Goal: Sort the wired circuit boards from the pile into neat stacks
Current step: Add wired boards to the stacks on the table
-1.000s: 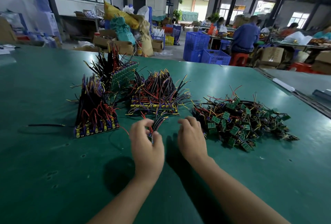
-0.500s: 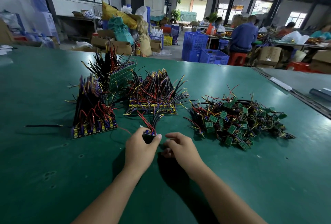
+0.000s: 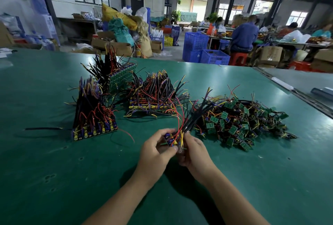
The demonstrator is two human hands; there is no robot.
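Both hands hold one bundle (image 3: 172,139) of wired boards low over the bench (image 3: 54,170), just left of the pile (image 3: 243,122) at its near corner. The left hand (image 3: 155,152) curls thumb and fingers round the board end. The right hand (image 3: 195,152) closes its grip on the same bundle from the other side, though its fingertips are blurred.

The bundle's long axis runs from the grip up and rightward, so its wires (image 3: 200,111) lean over the pile's left edge. The mid stack (image 3: 153,102) stands left of the pile and beyond the hands, and the left stack (image 3: 93,122) lies further left again. Either stack probably suits the left hand, with the wires swung upright first.
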